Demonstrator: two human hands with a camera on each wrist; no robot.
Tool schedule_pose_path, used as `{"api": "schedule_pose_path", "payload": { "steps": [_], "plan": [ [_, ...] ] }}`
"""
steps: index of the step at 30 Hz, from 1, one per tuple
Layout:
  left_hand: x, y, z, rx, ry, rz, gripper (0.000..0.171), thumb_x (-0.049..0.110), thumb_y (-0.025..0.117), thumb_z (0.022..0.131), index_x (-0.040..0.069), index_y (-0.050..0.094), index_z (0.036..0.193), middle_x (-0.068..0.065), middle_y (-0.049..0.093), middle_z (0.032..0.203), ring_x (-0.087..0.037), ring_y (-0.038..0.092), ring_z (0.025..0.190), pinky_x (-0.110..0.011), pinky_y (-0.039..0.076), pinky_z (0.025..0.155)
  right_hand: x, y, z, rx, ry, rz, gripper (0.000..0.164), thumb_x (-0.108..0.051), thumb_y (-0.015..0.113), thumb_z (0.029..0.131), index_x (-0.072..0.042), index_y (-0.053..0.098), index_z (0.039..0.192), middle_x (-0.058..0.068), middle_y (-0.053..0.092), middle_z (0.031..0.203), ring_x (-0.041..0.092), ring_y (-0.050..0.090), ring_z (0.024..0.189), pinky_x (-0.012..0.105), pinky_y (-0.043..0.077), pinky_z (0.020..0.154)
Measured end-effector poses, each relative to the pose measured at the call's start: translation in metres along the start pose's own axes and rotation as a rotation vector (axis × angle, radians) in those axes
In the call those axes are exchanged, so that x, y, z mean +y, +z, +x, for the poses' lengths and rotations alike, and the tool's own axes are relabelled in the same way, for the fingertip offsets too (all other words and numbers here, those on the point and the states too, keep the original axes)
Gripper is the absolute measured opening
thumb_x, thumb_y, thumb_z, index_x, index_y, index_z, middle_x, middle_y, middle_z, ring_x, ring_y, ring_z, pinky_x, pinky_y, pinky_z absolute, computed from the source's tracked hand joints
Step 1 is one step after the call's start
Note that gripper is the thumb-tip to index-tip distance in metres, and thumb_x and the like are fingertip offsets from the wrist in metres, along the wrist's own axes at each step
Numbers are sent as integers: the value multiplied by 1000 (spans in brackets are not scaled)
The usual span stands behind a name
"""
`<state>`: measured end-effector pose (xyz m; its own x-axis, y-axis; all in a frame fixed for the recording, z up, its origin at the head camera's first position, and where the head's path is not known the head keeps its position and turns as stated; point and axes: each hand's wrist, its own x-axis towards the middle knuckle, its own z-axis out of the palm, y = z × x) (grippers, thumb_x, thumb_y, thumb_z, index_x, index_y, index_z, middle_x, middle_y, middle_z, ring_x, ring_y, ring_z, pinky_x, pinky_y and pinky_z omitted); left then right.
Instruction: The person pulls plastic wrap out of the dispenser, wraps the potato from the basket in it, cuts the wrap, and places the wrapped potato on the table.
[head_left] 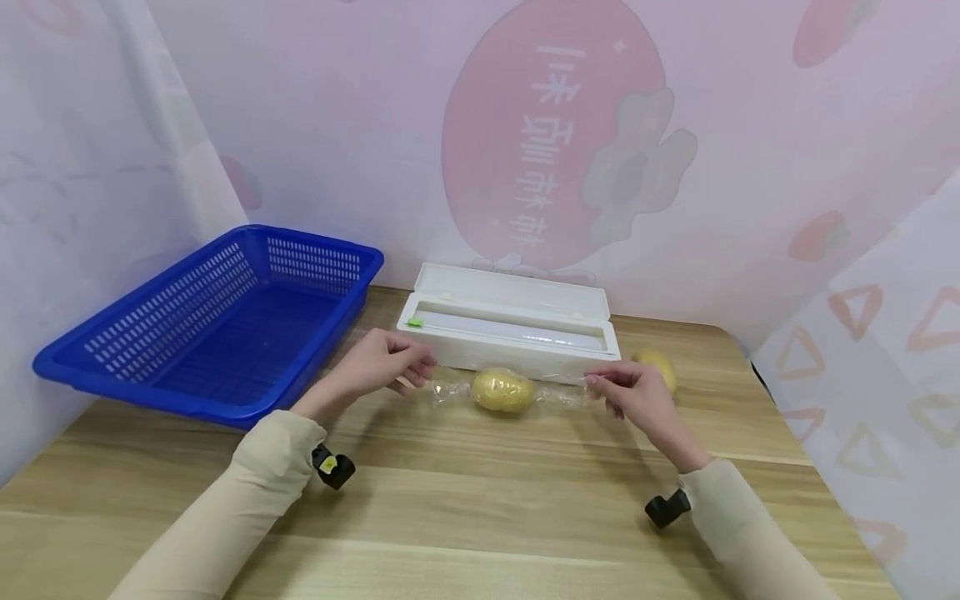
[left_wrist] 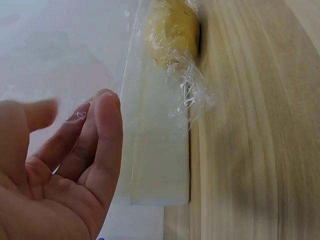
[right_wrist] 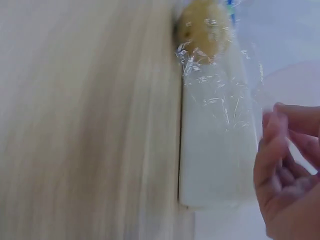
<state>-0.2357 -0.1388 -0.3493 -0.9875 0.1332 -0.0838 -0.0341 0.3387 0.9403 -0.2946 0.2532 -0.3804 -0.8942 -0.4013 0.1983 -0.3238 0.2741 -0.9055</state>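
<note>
A potato wrapped in clear plastic wrap lies on the table, the film sticking out loosely at both ends. My left hand is just beyond the film's left end. In the left wrist view its thumb stands apart from the fingers, nothing held between them. At the film's right end, my right hand brings thumb and forefinger together and pinches the edge of the wrap. That hand is blurred in the right wrist view. Right behind the potato is a white wrap dispenser box, lid raised.
A second potato sits beyond my right hand, partly hidden by it. To the left stands a large blue plastic basket with slotted sides. A green slide cutter is at the box's left end. Behind the wooden table hangs a printed curtain.
</note>
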Motion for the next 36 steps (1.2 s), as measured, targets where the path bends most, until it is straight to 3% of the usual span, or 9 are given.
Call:
{"api": "schedule_pose_path", "payload": {
  "steps": [2, 5, 8, 10, 18, 23, 28, 32, 36],
  "plan": [
    [1, 0, 0, 4, -29, -21, 48, 37, 54, 102, -8, 70, 106, -17, 71, 93, -29, 70, 82, -40, 58, 68, -3, -2, 0, -56, 95, 178, 32, -9, 68, 94, 18, 62, 110, 21, 69, 81, 17, 63, 56, 27, 52, 49],
    [0, -2, 1, 21, -69, -38, 50, 35, 54, 102, -12, 68, 106, -17, 72, 89, -25, 70, 76, -41, 58, 69, -5, -3, 0, -128, 186, 377, 36, -6, 63, 96, 24, 54, 113, 25, 70, 91, 26, 71, 71, 35, 58, 62],
    [-2, -3, 3, 39, -100, -30, 43, 29, 60, 99, -13, 70, 103, -17, 72, 86, -20, 69, 70, -42, 58, 71, -7, -3, 0, -143, 268, 476, 37, -9, 61, 99, 25, 54, 112, 26, 69, 95, 31, 71, 83, 38, 57, 73],
    [-4, -2, 3, 40, -114, -14, 39, 26, 64, 97, -12, 71, 101, -17, 72, 85, -21, 70, 71, -43, 57, 73, -8, -2, 0, -130, 317, 478, 37, -9, 61, 98, 25, 55, 113, 27, 69, 95, 31, 71, 84, 40, 57, 75],
    [-10, -2, 7, 26, -109, 87, 14, 8, 75, 85, -4, 76, 92, -13, 72, 79, -19, 68, 67, -31, 57, 63, -7, 0, -1, -121, 388, 253, 20, 7, 69, 87, 20, 65, 102, 33, 66, 94, 24, 71, 73, 36, 58, 69],
    [-14, -1, 10, -20, -66, 201, 14, 10, 80, 82, -1, 78, 90, -8, 70, 71, -12, 63, 62, -30, 56, 62, -4, 1, 0, -112, 372, 103, 18, 5, 74, 84, 16, 68, 98, 31, 68, 91, 24, 70, 69, 39, 58, 67],
    [-19, 4, 16, -50, -5, 315, 16, 10, 81, 79, -1, 78, 92, -4, 69, 68, -12, 63, 61, -30, 56, 61, -2, 6, 3, -139, 311, -90, 10, 2, 77, 83, 9, 74, 90, 22, 70, 79, 23, 68, 64, 40, 58, 64],
    [-22, 10, 21, -63, 18, 381, 11, 7, 82, 77, 1, 78, 86, -2, 68, 65, -12, 64, 60, -29, 55, 59, 0, 11, 8, -171, 271, -266, 5, -3, 80, 81, 0, 76, 82, 10, 68, 67, 17, 65, 58, 34, 57, 57],
    [-21, 18, 24, -62, 22, 447, 7, 5, 83, 75, 3, 78, 80, 0, 68, 64, -12, 63, 58, -28, 54, 57, 1, 17, 13, -211, 260, -365, 7, -5, 81, 80, -4, 76, 76, 5, 67, 62, 14, 62, 54, 29, 54, 53]
  ]
}}
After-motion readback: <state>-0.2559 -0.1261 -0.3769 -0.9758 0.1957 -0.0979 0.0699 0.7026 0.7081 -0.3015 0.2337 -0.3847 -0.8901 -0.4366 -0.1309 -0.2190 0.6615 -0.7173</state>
